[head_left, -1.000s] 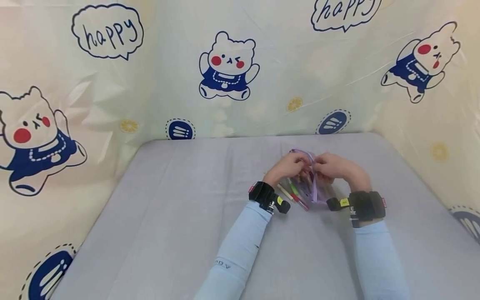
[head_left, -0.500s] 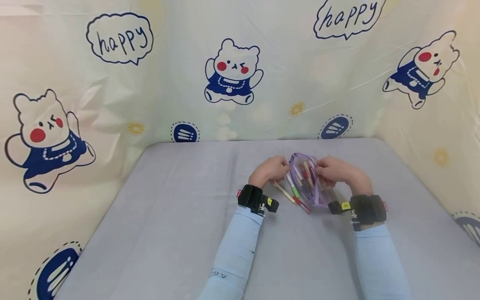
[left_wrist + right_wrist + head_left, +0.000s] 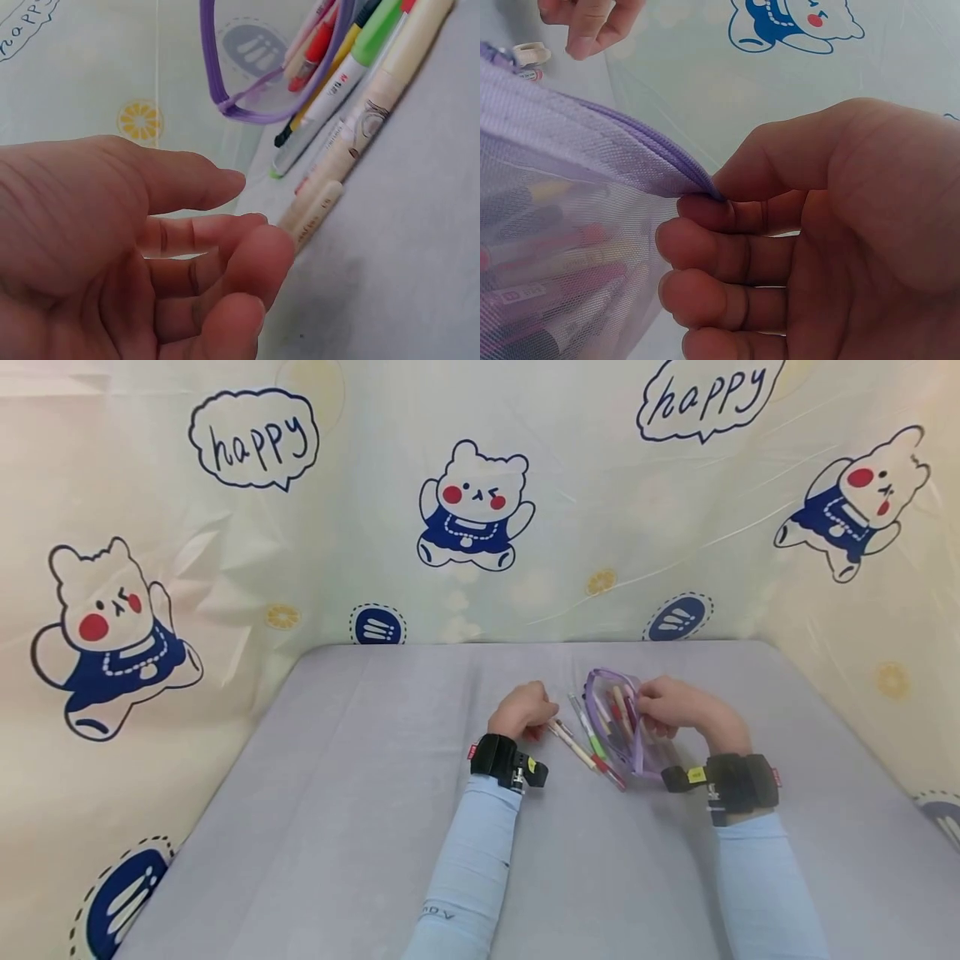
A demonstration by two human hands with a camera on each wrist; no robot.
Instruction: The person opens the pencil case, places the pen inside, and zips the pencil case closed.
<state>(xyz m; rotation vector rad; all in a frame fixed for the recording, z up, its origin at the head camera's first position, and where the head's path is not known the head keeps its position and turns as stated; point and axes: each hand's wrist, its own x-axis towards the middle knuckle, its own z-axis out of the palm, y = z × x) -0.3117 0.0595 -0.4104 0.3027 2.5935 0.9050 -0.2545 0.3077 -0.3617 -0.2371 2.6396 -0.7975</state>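
A mesh zip pouch with purple edging point(image 3: 638, 748) stands tilted on the table, with several pens inside. My right hand point(image 3: 678, 706) pinches the end of its zip edge point(image 3: 652, 157) between thumb and index finger. Left of the pouch lie a beige pen point(image 3: 367, 120), a white marker with a green cap point(image 3: 337, 90) and a red-ended pen point(image 3: 609, 772). My left hand point(image 3: 522, 710) is at the near tip of the beige pen, thumb apart from the loosely bent fingers point(image 3: 259, 259). Whether those fingers touch the pen I cannot tell.
A grey cloth-covered table point(image 3: 360, 793) spreads under both arms. Behind it and at the sides hangs a pale printed sheet point(image 3: 375, 510) with cartoon bears. Each wrist carries a black camera mount, the right one point(image 3: 742, 783) close to the pouch.
My left hand has drawn back leftward from the pouch mouth to the pens' ends, uncovering the purple rim. My right hand keeps its pinch on the pouch. The head view has shifted slightly.
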